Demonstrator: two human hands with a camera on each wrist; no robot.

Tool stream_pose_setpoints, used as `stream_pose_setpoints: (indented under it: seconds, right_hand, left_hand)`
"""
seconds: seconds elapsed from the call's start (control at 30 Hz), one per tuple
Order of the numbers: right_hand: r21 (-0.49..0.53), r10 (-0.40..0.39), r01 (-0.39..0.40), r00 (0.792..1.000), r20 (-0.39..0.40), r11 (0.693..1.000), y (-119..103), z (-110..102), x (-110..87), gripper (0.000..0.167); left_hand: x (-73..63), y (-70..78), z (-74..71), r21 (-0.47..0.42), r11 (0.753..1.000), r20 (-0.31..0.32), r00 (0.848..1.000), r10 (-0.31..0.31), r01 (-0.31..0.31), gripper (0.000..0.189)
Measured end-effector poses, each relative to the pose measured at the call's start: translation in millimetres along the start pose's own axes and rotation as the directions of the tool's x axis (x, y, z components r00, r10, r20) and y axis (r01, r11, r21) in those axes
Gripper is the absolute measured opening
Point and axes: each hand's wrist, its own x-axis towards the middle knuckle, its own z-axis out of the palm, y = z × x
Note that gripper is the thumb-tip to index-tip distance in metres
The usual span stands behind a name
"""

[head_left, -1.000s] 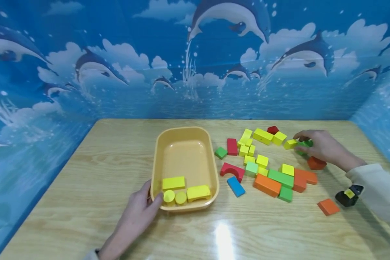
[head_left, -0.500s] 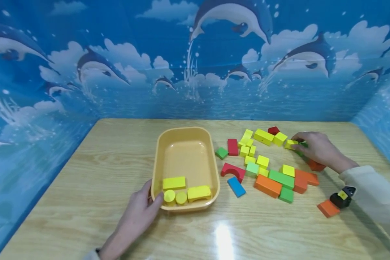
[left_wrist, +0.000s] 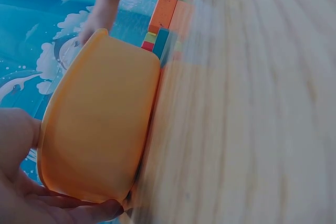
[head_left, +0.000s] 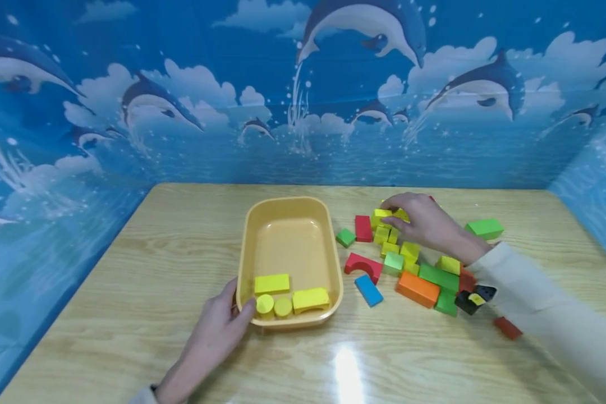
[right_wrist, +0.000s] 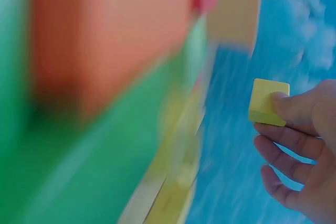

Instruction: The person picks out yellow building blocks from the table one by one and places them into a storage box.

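In the head view my left hand (head_left: 214,325) grips the near left corner of a tan plastic tray (head_left: 290,241), thumb over the rim. The left wrist view shows the fingers under the outer wall of the tray (left_wrist: 105,119). A yellow rectangular block (head_left: 271,284), a yellow arch block (head_left: 310,301) and two yellow cylinders lie at the tray's near end. My right hand (head_left: 424,221) pinches a yellow cube (right_wrist: 266,98) between thumb and fingers, to the right of the tray, above the scattered blocks. Part of the pile is hidden behind this hand.
Several loose blocks cover the table right of the tray, including a red arch (head_left: 363,265), a blue block (head_left: 368,290), an orange block (head_left: 417,289) and a green block (head_left: 485,228). A patterned blue dolphin backdrop (head_left: 283,146) stands behind the table.
My right hand has moved left from the far right side, carrying the yellow cube towards the tray. The green block there is now uncovered. The left hand and tray have stayed put.
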Motion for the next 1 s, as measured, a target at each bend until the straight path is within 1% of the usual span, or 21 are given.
stream_pose_setpoints:
  seconds: [0.1,0.17,0.23,0.33,0.47,0.57,0.6,0.73,1.0]
  right_hand:
    - [0.030,-0.108,0.108,0.994,-0.010,0.994,-33.2,8.9,8.4,0.022]
    - [0.055,-0.192,0.192,0.981,-0.008,0.980,-53.0,16.5,12.4,0.023]
    - [0.071,-0.265,0.263,0.964,0.009,0.962,-69.6,24.9,16.0,0.024]
    - [0.085,-0.321,0.315,0.945,0.057,0.945,-88.1,37.6,20.3,0.024]
    - [0.093,-0.354,0.344,0.926,0.130,0.934,-102.9,54.8,24.6,0.023]
    - [0.116,-0.374,0.358,0.912,0.171,0.926,-108.2,65.8,26.6,0.020]
    - [0.126,-0.374,0.356,0.910,0.179,0.926,-109.3,68.3,26.7,0.019]
    - [0.142,-0.363,0.341,0.915,0.176,0.929,-111.7,75.2,26.6,0.016]
    - [0.108,-0.372,0.359,0.916,0.150,0.927,-112.8,80.7,24.6,0.015]
  left_hand:
    - [0.7,0.6,0.0,0.005,1.000,0.010,1.000,-0.027,0.027,0.055]
    - [1.2,0.5,0.0,0.007,0.999,0.017,0.999,-0.046,0.046,0.056]
    - [1.1,-0.2,0.1,0.008,0.999,0.018,0.999,-0.044,0.044,0.056]
    - [0.2,-1.5,0.0,0.006,0.999,0.022,0.999,-0.035,0.035,0.056]
    - [-0.3,-2.6,0.0,0.000,1.000,0.020,1.000,-0.016,0.016,0.056]
    - [0.4,-2.6,-0.2,-0.004,1.000,0.016,1.000,-0.004,0.004,0.056]
    - [0.6,-2.5,-0.3,-0.005,1.000,0.016,1.000,0.000,0.000,0.056]
    - [0.5,-2.3,-1.2,-0.007,1.000,0.016,1.000,0.004,-0.004,0.056]
    - [0.9,-2.0,-1.5,-0.008,1.000,0.010,1.000,0.002,-0.002,0.054]
